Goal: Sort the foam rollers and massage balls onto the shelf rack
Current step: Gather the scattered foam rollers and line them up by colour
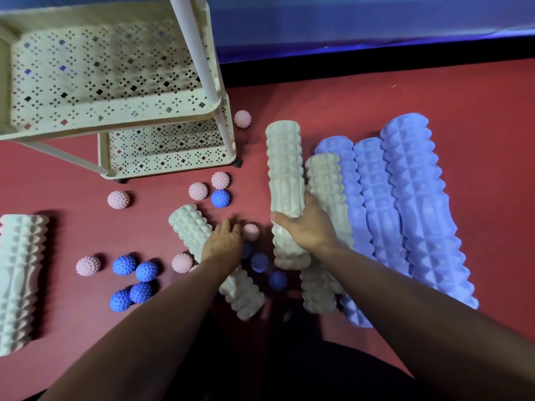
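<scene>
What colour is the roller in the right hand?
Pale cream-white, with a ridged grid texture, on the foam roller held by the right hand; head view.

Shelf rack (pixel 115 117): cream, trays perforated with a repeating diamond-cluster pattern. Floor (pixel 347 99): dull red, with a black strip and a blue band along its far edge. Foam rollers: pale grey-green (pixel 285 180), ridged in a grid of raised blocks; lavender-blue (pixel 417 204), with the same ridged relief. Massage balls: pale pink (pixel 118 199) and bright blue (pixel 220 198), all covered in small raised studs.
</scene>
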### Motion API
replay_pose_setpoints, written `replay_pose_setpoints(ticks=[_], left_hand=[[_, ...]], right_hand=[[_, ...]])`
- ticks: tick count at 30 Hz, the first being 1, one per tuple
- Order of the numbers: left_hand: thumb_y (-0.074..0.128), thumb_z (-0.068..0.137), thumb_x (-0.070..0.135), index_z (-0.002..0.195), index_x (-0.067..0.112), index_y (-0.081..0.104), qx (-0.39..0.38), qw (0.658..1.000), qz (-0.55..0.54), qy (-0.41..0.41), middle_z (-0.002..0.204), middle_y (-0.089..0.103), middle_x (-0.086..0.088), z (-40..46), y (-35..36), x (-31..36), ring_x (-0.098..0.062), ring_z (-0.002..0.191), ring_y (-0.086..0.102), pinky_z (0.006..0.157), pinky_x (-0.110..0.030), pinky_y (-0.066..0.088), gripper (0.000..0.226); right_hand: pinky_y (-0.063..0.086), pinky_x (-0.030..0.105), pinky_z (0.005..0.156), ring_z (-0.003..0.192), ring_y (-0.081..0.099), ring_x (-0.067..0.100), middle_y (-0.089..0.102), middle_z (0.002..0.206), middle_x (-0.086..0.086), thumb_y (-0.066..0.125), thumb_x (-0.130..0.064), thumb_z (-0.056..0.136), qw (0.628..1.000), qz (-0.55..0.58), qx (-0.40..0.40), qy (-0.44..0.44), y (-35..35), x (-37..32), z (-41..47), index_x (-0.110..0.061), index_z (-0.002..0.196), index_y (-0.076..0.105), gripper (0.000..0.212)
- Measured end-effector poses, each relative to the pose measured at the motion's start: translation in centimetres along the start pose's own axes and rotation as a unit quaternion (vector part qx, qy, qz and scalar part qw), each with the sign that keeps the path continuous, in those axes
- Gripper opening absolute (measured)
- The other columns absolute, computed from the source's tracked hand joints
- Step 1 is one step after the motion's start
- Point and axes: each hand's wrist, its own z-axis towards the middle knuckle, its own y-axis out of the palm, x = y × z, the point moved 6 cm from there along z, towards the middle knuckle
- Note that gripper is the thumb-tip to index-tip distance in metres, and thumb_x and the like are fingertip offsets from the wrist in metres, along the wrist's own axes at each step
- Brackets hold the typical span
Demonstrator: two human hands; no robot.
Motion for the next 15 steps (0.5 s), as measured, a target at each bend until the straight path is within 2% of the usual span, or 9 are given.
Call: replay_pose_setpoints(ticks=[2, 4, 6, 7, 8, 9, 12, 14, 15], left_hand=[[0.045, 0.103, 0.022, 0.129, 0.005, 0.050, 0.036, 0.996, -0.081, -0.022, 0.125, 0.050, -0.017, 0.3, -0.5, -0.8, -0.038, 0.110, 0.053, 0.095, -0.046, 0.042, 0.032], [0.050, 0.101, 0.023, 0.120, 0.004, 0.056, 0.092, 0.954, -0.269, -0.100, 0.114, 0.056, -0.018, 0.2, -1.8, -1.3, -0.037, 0.103, 0.056, 0.093, -0.047, 0.043, 0.027], [0.055, 0.101, 0.033, 0.109, 0.012, 0.063, 0.069, 0.847, -0.501, -0.163, 0.103, 0.065, -0.009, -0.1, -2.8, -0.4, -0.025, 0.094, 0.063, 0.090, -0.043, 0.051, 0.024], [0.056, 0.101, 0.036, 0.103, 0.014, 0.064, 0.026, 0.774, -0.610, -0.166, 0.098, 0.067, -0.007, -0.2, -3.2, 1.0, -0.021, 0.087, 0.064, 0.084, -0.039, 0.053, 0.024], [0.058, 0.101, 0.036, 0.101, 0.014, 0.064, -0.018, 0.720, -0.677, -0.154, 0.094, 0.068, -0.006, -0.4, -3.7, 2.6, -0.017, 0.081, 0.065, 0.076, -0.033, 0.054, 0.022], [0.059, 0.100, 0.035, 0.105, 0.017, 0.065, -0.056, 0.698, -0.699, -0.144, 0.091, 0.069, -0.005, -0.5, -4.0, 3.9, -0.013, 0.074, 0.066, 0.068, -0.028, 0.053, 0.020], [0.065, 0.097, 0.032, 0.123, 0.019, 0.055, -0.107, 0.679, -0.707, -0.164, 0.087, 0.070, -0.004, -0.8, -3.5, 6.2, -0.006, 0.055, 0.066, 0.045, -0.017, 0.047, 0.031], [0.064, 0.098, 0.027, 0.128, 0.016, 0.048, -0.113, 0.634, -0.740, -0.193, 0.092, 0.069, -0.008, -0.7, -2.7, 7.1, -0.010, 0.058, 0.067, 0.046, -0.019, 0.049, 0.036], [0.063, 0.099, 0.025, 0.129, 0.015, 0.046, -0.109, 0.624, -0.746, -0.206, 0.101, 0.070, -0.011, -0.3, -2.1, 7.1, -0.015, 0.069, 0.070, 0.055, -0.024, 0.055, 0.036]], right_hand=[[0.053, 0.034, 0.094, 0.103, 0.066, 0.013, 0.069, 0.110, -0.010, 0.079, -0.059, 0.069, 1.000, -0.002, -0.014, 0.009, 1.1, 0.6, 0.2, -0.025, 0.129, 0.053, 0.074], [0.053, 0.033, 0.092, 0.101, 0.066, 0.013, 0.069, 0.109, -0.010, 0.079, -0.056, 0.070, 1.000, -0.012, -0.025, 0.013, 2.0, 1.1, 0.3, -0.024, 0.130, 0.053, 0.072], [0.052, 0.031, 0.089, 0.099, 0.066, 0.013, 0.068, 0.107, -0.010, 0.080, -0.050, 0.074, 0.999, -0.011, -0.034, 0.012, 2.6, 1.4, 0.5, -0.023, 0.130, 0.053, 0.068], [0.052, 0.030, 0.089, 0.098, 0.066, 0.012, 0.068, 0.106, -0.011, 0.080, -0.048, 0.075, 0.999, 0.000, -0.037, 0.009, 2.7, 1.3, 0.5, -0.023, 0.130, 0.054, 0.065], [0.053, 0.030, 0.090, 0.098, 0.066, 0.010, 0.068, 0.105, -0.013, 0.080, -0.047, 0.077, 0.999, 0.014, -0.040, 0.006, 2.8, 1.2, 0.5, -0.023, 0.129, 0.056, 0.062], [0.053, 0.030, 0.091, 0.097, 0.067, 0.008, 0.069, 0.104, -0.014, 0.080, -0.046, 0.079, 0.999, 0.028, -0.041, 0.006, 2.9, 1.3, 0.6, -0.023, 0.127, 0.059, 0.057], [0.055, 0.033, 0.095, 0.098, 0.068, 0.006, 0.072, 0.106, -0.011, 0.073, -0.043, 0.087, 0.998, 0.029, -0.062, 0.001, 3.0, 1.5, 0.7, -0.020, 0.132, 0.058, 0.052], [0.054, 0.034, 0.097, 0.099, 0.069, 0.007, 0.072, 0.105, -0.010, 0.068, -0.038, 0.092, 0.996, 0.021, -0.084, 0.010, 2.8, 2.1, 0.7, -0.018, 0.143, 0.050, 0.058], [0.054, 0.034, 0.098, 0.098, 0.069, 0.008, 0.071, 0.104, -0.011, 0.064, -0.031, 0.094, 0.996, 0.007, -0.090, 0.014, 2.7, 2.4, 0.8, -0.018, 0.145, 0.049, 0.055]])
